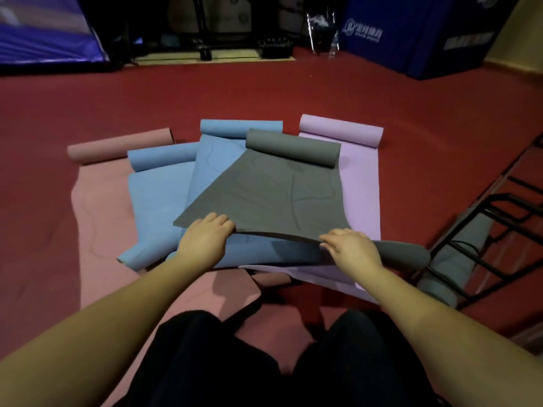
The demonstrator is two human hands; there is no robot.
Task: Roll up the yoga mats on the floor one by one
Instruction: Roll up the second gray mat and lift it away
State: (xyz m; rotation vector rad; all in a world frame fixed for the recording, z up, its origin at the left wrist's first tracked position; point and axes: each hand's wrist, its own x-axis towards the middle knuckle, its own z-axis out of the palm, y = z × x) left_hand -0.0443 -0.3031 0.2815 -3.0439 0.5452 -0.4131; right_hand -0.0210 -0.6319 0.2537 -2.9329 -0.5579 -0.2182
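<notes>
over on the far left a pink mat (97, 201) is lying out on the red floor (293, 89), its far end curling into a loose roll. just right of it two blue mats (155, 201) are fanning out, overlapping. the left hand (205, 239) is gripping the near edge of the grey mat (279, 189), fingers curling over the top, and the right hand (352, 251) is pinching the same edge further right, lifting it off the blue and lilac mat (361, 201) beneath, probably to start a tight first turn. the grey mat is stretching away from both hands, topmost in the pile. a black metal rack (499, 230) is standing at the right.
</notes>
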